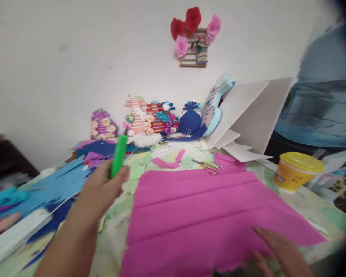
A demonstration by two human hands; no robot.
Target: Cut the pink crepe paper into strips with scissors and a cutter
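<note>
My left hand (pixel 102 188) is raised over the left side of the table, its fingers closed round a green-handled tool (pixel 119 156) with a thin dark tip pointing up; its exact kind is unclear. A large magenta sheet (pixel 196 207), creased across in straight lines, lies spread on the table. Low at the right, my right hand (pixel 279 250) is at the sheet's near part, slightly blurred, with fingers stretched and apart. Beyond the sheet's far edge lie gold-handled scissors (pixel 210 166) and magenta scraps (pixel 168 163).
Blue sheets (pixel 63 179) and a white power strip (pixel 20 238) lie left. A yellow-lidded tub (pixel 298 171) stands right, near white boards (pixel 248 115) and a large water bottle (pixel 320 92). Decorated instrument-shaped crafts (pixel 190 121) line the wall beneath a flowered hanging (pixel 193 38).
</note>
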